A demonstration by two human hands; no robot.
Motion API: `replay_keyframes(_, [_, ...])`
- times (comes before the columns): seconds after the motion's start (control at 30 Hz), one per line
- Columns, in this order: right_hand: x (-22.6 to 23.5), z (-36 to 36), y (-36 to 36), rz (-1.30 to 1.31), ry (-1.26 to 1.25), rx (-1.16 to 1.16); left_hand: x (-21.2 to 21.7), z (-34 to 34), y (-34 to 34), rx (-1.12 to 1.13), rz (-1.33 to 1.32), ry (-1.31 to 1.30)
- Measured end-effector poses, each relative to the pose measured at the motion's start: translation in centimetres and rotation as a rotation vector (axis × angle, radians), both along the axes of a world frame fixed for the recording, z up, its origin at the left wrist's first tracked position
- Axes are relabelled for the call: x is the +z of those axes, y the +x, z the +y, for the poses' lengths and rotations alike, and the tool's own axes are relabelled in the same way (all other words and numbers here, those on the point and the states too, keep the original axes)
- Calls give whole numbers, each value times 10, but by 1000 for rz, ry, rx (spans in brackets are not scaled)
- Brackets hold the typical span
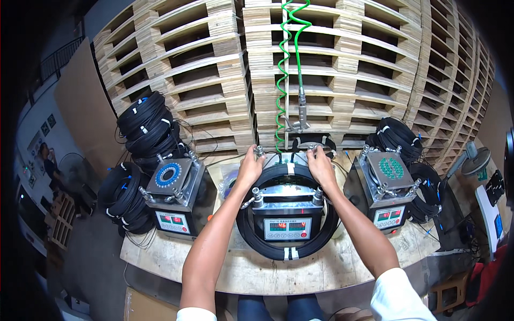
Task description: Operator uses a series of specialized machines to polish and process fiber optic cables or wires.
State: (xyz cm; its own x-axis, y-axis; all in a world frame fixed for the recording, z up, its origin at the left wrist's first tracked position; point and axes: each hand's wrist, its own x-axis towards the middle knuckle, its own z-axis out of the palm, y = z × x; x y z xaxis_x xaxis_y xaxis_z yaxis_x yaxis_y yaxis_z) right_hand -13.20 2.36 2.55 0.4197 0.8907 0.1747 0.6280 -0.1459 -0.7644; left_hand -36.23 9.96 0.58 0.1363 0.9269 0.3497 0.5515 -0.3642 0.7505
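Note:
My left hand [249,169] pinches a silver clamp knob [259,151] at the far left corner of the middle machine. At its far right corner, my right hand [322,168] has its fingers closed round a matching knob [311,148]. The machine has a digital display panel [287,229] with red digits on its front, and a metal plate [287,191] between two near knobs. A big coil of black cable [244,234], bound with white tape, rings the machine. My forearms partly cover the coil's sides. Green parts show faintly on the machine's far side.
Similar machines flank the middle one, with a blue ring of parts [167,175] at left and green parts [391,168] at right. Black cable coils [143,119] stack beside them. A tool on a green coiled hose [303,109] hangs before wooden pallets [342,37]. A distant person [49,163] stands left.

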Motion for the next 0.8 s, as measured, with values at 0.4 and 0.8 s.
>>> replay_keyframes(0.4, [-1,5,1,6,11,-16,20,-4,21,180,-60,-131])
replay_keyframes(0.8, [-9,7,8,10,70,-31,9,5,21,74,-53,-278])
